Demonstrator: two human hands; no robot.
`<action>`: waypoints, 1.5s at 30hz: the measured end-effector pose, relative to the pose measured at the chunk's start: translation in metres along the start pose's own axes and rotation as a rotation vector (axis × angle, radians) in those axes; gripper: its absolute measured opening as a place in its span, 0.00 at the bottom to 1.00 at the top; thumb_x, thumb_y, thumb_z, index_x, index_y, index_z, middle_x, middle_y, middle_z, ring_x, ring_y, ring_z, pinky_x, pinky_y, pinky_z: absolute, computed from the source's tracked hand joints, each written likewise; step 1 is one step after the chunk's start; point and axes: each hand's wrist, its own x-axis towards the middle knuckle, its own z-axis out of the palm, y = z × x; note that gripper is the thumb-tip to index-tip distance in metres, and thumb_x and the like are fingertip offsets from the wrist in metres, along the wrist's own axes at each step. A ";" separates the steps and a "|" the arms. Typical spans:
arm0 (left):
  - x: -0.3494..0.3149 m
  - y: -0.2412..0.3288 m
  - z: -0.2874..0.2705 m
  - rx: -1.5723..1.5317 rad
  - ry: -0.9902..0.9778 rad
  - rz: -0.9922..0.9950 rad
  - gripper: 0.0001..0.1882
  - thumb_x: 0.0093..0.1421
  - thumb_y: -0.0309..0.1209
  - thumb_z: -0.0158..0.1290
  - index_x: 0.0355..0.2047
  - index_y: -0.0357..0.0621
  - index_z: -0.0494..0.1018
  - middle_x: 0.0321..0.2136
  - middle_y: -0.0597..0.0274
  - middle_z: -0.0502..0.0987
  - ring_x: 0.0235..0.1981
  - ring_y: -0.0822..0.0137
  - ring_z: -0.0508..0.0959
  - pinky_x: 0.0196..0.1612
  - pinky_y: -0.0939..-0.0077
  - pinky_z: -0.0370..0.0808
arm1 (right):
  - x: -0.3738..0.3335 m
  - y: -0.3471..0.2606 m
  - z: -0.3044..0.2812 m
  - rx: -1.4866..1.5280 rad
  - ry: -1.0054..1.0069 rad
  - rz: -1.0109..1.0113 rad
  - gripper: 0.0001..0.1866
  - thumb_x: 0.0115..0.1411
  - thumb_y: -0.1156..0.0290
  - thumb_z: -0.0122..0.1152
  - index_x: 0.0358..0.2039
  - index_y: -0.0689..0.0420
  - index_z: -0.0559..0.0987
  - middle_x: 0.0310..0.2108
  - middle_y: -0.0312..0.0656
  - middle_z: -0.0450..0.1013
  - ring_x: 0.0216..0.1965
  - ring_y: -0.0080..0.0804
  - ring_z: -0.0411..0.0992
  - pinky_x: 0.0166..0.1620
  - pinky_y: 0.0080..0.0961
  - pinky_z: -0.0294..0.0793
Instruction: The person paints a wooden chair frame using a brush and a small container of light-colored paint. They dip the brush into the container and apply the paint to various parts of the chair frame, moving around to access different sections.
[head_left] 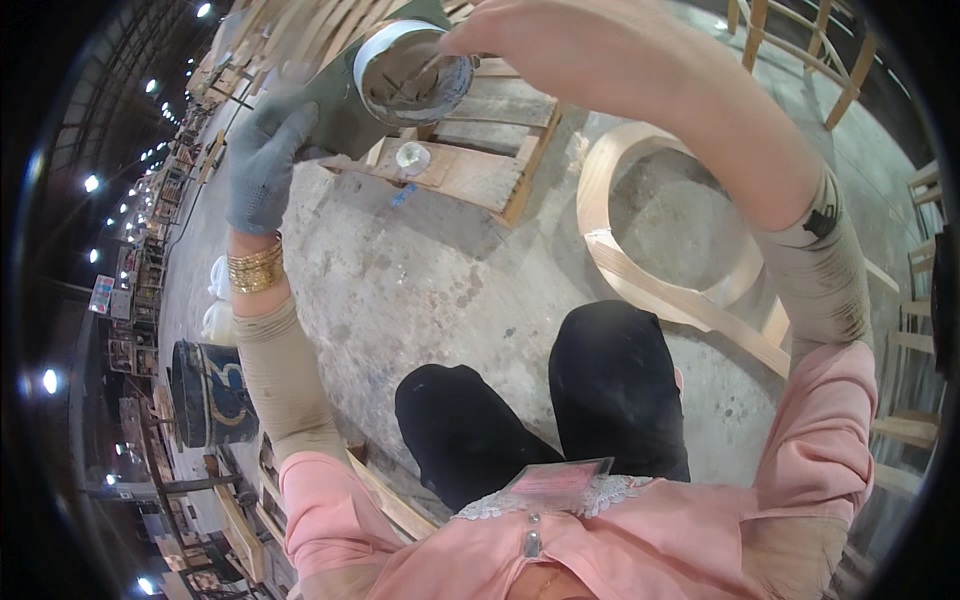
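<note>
My left hand wears a grey glove and grips the edge of a flat grey-green board, its fingers partly hidden. A round white tub of grey-brown paste is at the board, its open top facing me; I cannot tell whether it rests on the board. My bare right hand reaches over the tub's far right rim with its fingertips pinched together. From them a thin, stick-like thing seems to dip into the paste, too small and blurred to name.
A low wooden pallet stands beyond, with a small whitish cup on it. A round wooden frame lies on the concrete floor at right. On the left is a black bucket. Wooden chair frames stand far right.
</note>
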 end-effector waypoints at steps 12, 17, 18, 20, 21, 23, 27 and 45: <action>-0.007 0.063 -0.072 0.276 0.063 0.114 0.17 0.57 0.32 0.50 0.43 0.32 0.69 0.28 0.59 0.76 0.24 0.74 0.76 0.26 0.84 0.75 | 0.043 -0.067 -0.044 -0.364 0.290 -0.042 0.06 0.44 0.74 0.54 0.22 0.59 0.78 0.25 0.47 0.74 0.29 0.38 0.75 0.30 0.30 0.74; -0.015 0.072 -0.076 0.378 0.141 0.181 0.16 0.56 0.31 0.50 0.41 0.32 0.71 0.27 0.60 0.75 0.23 0.74 0.76 0.25 0.84 0.75 | 0.065 -0.066 -0.032 -0.362 0.221 0.071 0.06 0.46 0.73 0.52 0.22 0.60 0.77 0.26 0.48 0.74 0.31 0.39 0.75 0.31 0.31 0.74; -0.017 0.070 -0.079 0.408 0.160 0.201 0.16 0.56 0.31 0.50 0.41 0.32 0.71 0.27 0.60 0.76 0.23 0.74 0.76 0.25 0.84 0.76 | 0.068 -0.067 -0.030 -0.350 0.224 0.065 0.07 0.46 0.73 0.52 0.22 0.60 0.77 0.26 0.49 0.74 0.31 0.39 0.75 0.31 0.32 0.74; -0.021 0.064 -0.086 0.360 0.204 0.184 0.14 0.56 0.29 0.50 0.41 0.33 0.71 0.29 0.60 0.76 0.24 0.74 0.76 0.25 0.83 0.76 | 0.066 -0.068 -0.030 -0.192 0.166 0.080 0.07 0.46 0.74 0.51 0.22 0.61 0.77 0.26 0.50 0.74 0.31 0.42 0.75 0.31 0.34 0.74; -0.023 0.062 -0.090 0.350 0.220 0.182 0.14 0.56 0.29 0.50 0.41 0.33 0.71 0.29 0.60 0.76 0.25 0.74 0.76 0.26 0.82 0.76 | 0.065 -0.070 -0.032 -0.119 0.131 0.090 0.07 0.46 0.74 0.50 0.22 0.61 0.77 0.26 0.51 0.74 0.31 0.43 0.74 0.31 0.34 0.73; -0.027 0.056 -0.095 0.316 0.248 0.199 0.14 0.56 0.29 0.49 0.41 0.34 0.71 0.30 0.59 0.76 0.26 0.74 0.76 0.26 0.82 0.77 | 0.068 -0.075 -0.036 -0.069 0.046 0.091 0.07 0.46 0.75 0.50 0.24 0.61 0.77 0.26 0.52 0.74 0.31 0.44 0.74 0.32 0.35 0.73; -0.030 0.050 -0.097 0.270 0.291 0.225 0.13 0.57 0.28 0.49 0.41 0.34 0.71 0.31 0.58 0.76 0.28 0.73 0.77 0.28 0.81 0.77 | 0.063 -0.076 -0.039 -0.035 0.084 0.074 0.09 0.46 0.76 0.49 0.28 0.59 0.76 0.26 0.51 0.73 0.31 0.45 0.74 0.33 0.36 0.72; -0.027 0.049 -0.107 0.332 0.320 0.298 0.14 0.57 0.28 0.50 0.43 0.35 0.71 0.33 0.58 0.76 0.30 0.73 0.77 0.30 0.81 0.77 | 0.068 -0.102 -0.049 -0.364 0.096 0.085 0.11 0.49 0.75 0.50 0.34 0.58 0.76 0.30 0.47 0.71 0.31 0.40 0.74 0.31 0.33 0.74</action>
